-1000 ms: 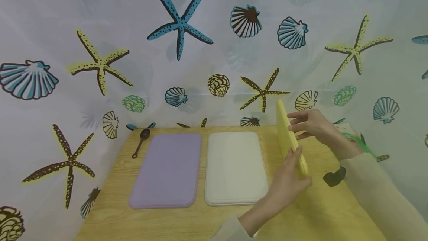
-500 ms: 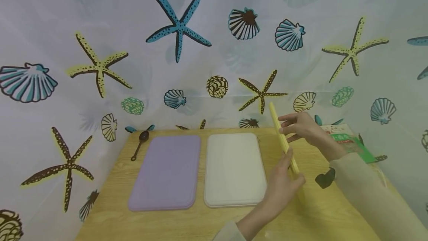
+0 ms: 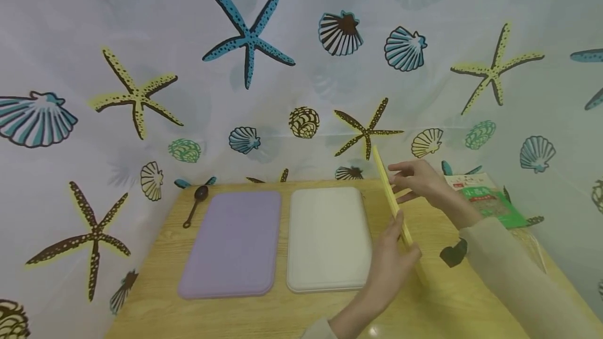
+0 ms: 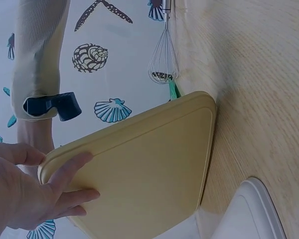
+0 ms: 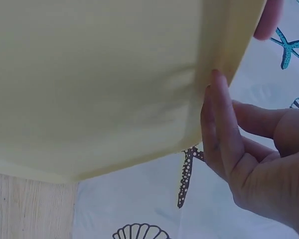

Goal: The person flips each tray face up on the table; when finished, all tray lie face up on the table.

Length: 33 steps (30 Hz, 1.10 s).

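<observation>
a yellow, rounded-rectangle plastic tray [image 4: 144, 154] is apparently being handled on edge, right of the flat, white, rectangular tray [image 3: 327, 239]; the next move calls for a steady left pinch. it looks smooth-faced, steeply tilted. the left hand [image 3: 386, 263] pinches its near edge; the right hand [image 3: 424, 181], fingers loosely extended, may just touch the rim.

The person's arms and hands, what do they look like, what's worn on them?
The right sleeve is long, pale cream, ribbed-looking fabric, with a blocky black device at its end. Of the left sleeve, just a pale cream end shows. The left hand and right hand are bare.
</observation>
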Each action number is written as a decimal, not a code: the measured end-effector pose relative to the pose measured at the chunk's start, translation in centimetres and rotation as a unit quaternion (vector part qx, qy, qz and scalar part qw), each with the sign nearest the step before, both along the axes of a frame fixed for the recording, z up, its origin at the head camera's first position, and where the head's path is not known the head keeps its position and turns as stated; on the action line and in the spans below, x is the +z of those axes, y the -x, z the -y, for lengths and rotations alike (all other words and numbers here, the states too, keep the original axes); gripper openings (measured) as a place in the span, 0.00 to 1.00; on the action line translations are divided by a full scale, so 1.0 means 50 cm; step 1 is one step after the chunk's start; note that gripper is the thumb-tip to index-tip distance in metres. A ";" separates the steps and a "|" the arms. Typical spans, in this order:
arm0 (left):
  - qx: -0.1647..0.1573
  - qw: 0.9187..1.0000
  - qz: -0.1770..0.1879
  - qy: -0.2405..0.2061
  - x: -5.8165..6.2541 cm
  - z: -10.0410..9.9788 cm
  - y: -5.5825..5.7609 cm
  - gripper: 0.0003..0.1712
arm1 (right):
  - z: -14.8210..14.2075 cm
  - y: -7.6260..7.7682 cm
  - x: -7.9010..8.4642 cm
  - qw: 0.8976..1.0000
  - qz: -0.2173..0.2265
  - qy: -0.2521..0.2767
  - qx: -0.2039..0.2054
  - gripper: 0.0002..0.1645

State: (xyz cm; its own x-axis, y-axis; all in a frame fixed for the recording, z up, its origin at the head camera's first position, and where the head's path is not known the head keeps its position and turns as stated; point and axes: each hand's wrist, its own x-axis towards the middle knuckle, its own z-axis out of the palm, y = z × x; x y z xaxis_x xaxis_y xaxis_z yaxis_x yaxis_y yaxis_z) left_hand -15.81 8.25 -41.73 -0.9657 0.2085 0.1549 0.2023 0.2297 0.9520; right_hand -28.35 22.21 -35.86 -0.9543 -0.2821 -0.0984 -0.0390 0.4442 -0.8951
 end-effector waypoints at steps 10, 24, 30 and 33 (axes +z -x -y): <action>0.010 0.999 0.015 -0.045 -0.005 0.013 0.001 0.40 | -0.110 -0.017 -0.177 0.997 0.055 -0.044 -0.018 0.31; 0.029 0.995 0.057 -0.074 -0.003 0.033 0.005 0.42 | -0.145 -0.055 -0.275 0.989 0.134 -0.051 -0.029 0.36; 0.015 0.991 0.082 -0.102 0.001 0.058 0.017 0.45 | -0.164 -0.050 -0.287 0.991 0.127 -0.032 -0.020 0.30; 0.009 0.989 0.096 -0.115 0.003 0.070 0.024 0.47 | -0.175 -0.046 -0.296 0.992 0.124 -0.008 -0.005 0.28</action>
